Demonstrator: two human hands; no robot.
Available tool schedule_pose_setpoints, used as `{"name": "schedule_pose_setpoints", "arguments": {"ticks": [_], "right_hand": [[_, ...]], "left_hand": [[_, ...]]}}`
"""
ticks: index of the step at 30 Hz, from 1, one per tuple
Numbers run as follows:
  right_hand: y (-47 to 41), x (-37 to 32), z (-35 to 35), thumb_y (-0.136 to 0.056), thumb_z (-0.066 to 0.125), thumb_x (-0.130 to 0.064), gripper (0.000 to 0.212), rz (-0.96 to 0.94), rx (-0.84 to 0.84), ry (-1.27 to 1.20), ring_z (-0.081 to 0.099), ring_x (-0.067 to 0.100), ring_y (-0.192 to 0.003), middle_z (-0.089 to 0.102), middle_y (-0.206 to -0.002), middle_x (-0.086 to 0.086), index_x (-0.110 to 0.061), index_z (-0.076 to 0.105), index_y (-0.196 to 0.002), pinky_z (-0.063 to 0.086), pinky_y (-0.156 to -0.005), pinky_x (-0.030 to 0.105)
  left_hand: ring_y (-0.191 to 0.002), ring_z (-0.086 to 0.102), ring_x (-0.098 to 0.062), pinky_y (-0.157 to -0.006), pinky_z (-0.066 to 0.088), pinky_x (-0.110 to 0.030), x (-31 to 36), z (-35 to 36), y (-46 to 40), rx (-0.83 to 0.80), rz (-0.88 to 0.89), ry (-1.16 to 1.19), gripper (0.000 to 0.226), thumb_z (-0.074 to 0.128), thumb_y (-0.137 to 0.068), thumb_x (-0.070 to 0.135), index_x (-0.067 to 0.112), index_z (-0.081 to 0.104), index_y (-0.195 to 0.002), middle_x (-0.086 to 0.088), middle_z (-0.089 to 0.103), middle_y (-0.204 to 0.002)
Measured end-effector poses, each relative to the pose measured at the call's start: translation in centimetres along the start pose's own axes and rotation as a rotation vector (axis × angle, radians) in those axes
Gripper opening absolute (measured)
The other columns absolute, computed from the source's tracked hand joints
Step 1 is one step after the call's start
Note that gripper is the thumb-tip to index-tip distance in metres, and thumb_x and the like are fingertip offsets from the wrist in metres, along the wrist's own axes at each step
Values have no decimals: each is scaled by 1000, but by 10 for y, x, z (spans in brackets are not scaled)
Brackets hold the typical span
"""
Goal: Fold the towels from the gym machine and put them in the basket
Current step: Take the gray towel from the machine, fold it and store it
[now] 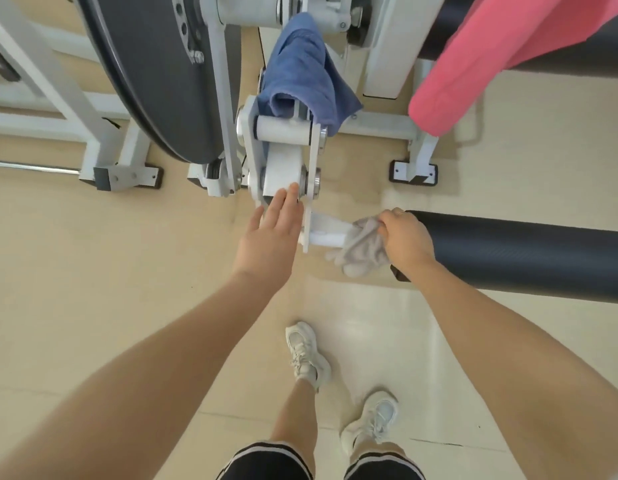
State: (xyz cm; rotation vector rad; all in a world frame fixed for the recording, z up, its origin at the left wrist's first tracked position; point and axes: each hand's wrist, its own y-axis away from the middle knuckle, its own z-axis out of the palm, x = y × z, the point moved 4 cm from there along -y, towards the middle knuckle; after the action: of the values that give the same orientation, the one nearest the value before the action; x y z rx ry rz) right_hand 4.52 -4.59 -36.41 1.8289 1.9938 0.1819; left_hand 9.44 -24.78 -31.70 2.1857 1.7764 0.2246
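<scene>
- Head view, looking down at a white gym machine [283, 161] on a beige tiled floor [93, 254].
- Right hand [406, 237]: fingers curled tight around a bunched grey towel [364, 245], which hangs at the machine's white bar [326, 233], just beside a black foam roller [522, 254].
- Left hand [271, 233]: fingers straight and together, holding nothing, fingertips touching the machine's white pivot bracket.
- Blue towel [300, 74]: draped over the machine's arm, above the bracket, hanging in folds.
- Pink towel [491, 53]: draped over a black pad [577, 53] at upper right, one end hanging down toward the floor.
- Grey curved guard [151, 71]: left of the blue towel, on the white frame.
- Person: bare forearms, dark shorts, pale sneakers [306, 351] standing on the tiles below the hands.
</scene>
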Motion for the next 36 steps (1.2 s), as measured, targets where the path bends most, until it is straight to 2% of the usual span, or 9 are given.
{"name": "schedule_pose_setpoints", "arguments": {"ticks": [3,9,14,17,20,23,27,32,36], "right_hand": [[34,9,-25,-97,38,-17,25,45,45,-276,43,26,-107,46,-118,10,-7,54,-114,37,-84,30],[120,11,-86,-96,43,-16,26,60,-56,-776,44,0,-72,48,-80,-17,-36,44,-80,34,-60,10],[191,38,-122,-97,41,-18,15,146,5,-991,49,16,-83,55,-88,1,-18,51,-86,44,-73,31],[240,66,-140,-98,40,-18,18,211,78,-1135,51,21,-84,54,-89,8,-16,49,-82,47,-79,39],[297,101,-154,-99,39,-17,21,269,201,-1307,55,15,-76,56,-84,2,-16,49,-82,51,-66,29],[352,142,-166,-99,39,-17,21,343,347,-1451,57,15,-72,59,-81,1,-16,51,-81,48,-60,27],[405,198,-185,-98,40,-16,22,407,531,-1548,60,17,-67,62,-78,3,-15,53,-80,50,-61,29],[439,271,-207,-97,42,-13,22,462,695,-1563,57,20,-67,59,-75,3,-15,50,-77,49,-63,30],[442,345,-223,-90,50,-12,18,496,682,-1040,53,17,-61,56,-68,1,-16,50,-73,48,-60,32]], "left_hand": [[-144,-13,-20,-117,8,-35,2,-7,2,-48,-30,47,73,38,-89,6,10,-5,-147,-5,-23,-154],[-144,2,-23,-115,14,-40,18,-48,11,-218,-112,157,67,48,-88,26,17,15,-146,-4,-1,-157],[-117,47,-18,-96,36,-27,107,-104,58,-289,181,767,36,39,-97,31,23,49,-130,4,51,-131],[-98,50,-14,-82,35,-26,168,-134,99,-189,276,997,31,36,-98,37,23,56,-117,4,59,-110],[-112,50,-15,-93,37,-27,222,-145,133,-151,338,1098,38,44,-95,36,22,43,-131,5,54,-118],[-125,37,-8,-105,30,-24,280,-165,165,76,654,912,61,51,-87,42,15,33,-139,1,41,-135],[-118,50,-23,-96,42,-30,358,-196,191,410,1018,586,51,50,-77,36,14,54,-123,-9,50,-132],[-97,51,-8,-73,34,-6,448,-231,173,265,1162,698,28,52,-76,24,20,63,-102,-1,55,-120],[-87,55,-13,-76,47,-27,525,-254,138,33,1311,532,15,58,-75,18,11,66,-87,1,61,-100]]}}
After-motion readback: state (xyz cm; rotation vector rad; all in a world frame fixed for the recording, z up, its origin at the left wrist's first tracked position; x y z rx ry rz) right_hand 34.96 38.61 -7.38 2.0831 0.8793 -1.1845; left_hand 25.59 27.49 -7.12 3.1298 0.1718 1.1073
